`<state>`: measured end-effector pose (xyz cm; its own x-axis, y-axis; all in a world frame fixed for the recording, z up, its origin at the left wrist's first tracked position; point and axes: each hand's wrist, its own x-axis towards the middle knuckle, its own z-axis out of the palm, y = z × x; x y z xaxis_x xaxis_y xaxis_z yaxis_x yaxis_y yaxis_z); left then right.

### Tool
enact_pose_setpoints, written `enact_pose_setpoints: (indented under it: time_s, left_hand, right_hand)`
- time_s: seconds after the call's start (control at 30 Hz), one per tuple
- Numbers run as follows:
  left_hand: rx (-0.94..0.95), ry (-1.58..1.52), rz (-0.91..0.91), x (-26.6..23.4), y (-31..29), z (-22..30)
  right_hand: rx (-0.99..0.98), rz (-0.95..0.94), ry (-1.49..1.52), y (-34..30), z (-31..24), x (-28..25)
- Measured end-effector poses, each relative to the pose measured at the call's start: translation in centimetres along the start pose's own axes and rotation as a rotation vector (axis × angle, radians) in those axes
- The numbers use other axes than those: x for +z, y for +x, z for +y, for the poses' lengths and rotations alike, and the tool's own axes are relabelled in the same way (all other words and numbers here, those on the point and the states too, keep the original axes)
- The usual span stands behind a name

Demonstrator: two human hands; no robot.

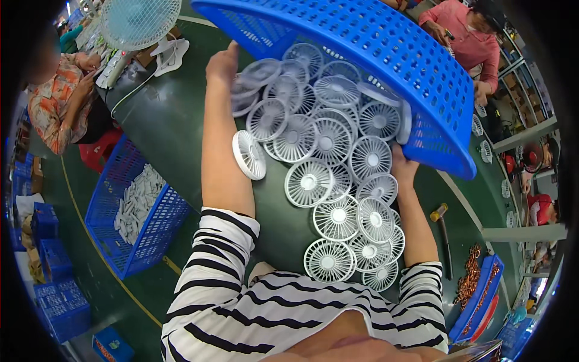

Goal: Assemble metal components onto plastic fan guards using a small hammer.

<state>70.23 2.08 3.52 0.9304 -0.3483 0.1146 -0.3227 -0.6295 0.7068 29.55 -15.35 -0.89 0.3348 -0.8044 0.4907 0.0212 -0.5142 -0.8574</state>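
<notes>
A large blue plastic basket (362, 45) with a perforated wall is tipped over the green table, its opening facing me. Round white fan guards (325, 143) with radial ribs spill from it in an overlapping heap toward my body; several are blurred. My left hand (222, 65) is at the basket's left end, its thumb against the rim and its other fingers largely hidden. My right hand (405, 166) is closed at the lower right rim, partly behind the guards. One guard (249, 155) stands tilted on edge against my left forearm.
A blue crate (129, 205) of small pale parts stands at the left, below a white desk fan (142, 24). On the right lie a hammer (442, 232) and a blue tray (479, 298) with copper-coloured pieces. Co-workers sit at far left and far right.
</notes>
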Motion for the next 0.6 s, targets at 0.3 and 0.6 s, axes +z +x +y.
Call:
enact_pose_setpoints:
  time_s: [0.3, 0.6]
  left_hand:
    - [-0.126, -0.048, 0.02, -3.6, 0.3, -1.3]
    - [-0.03, -0.078, 0.11, -5.7, -1.1, 0.1]
  right_hand:
    - [-0.121, 0.109, -0.1, 2.6, 1.3, 0.4]
    - [-0.049, 0.109, -0.056, 2.9, 0.4, -1.0]
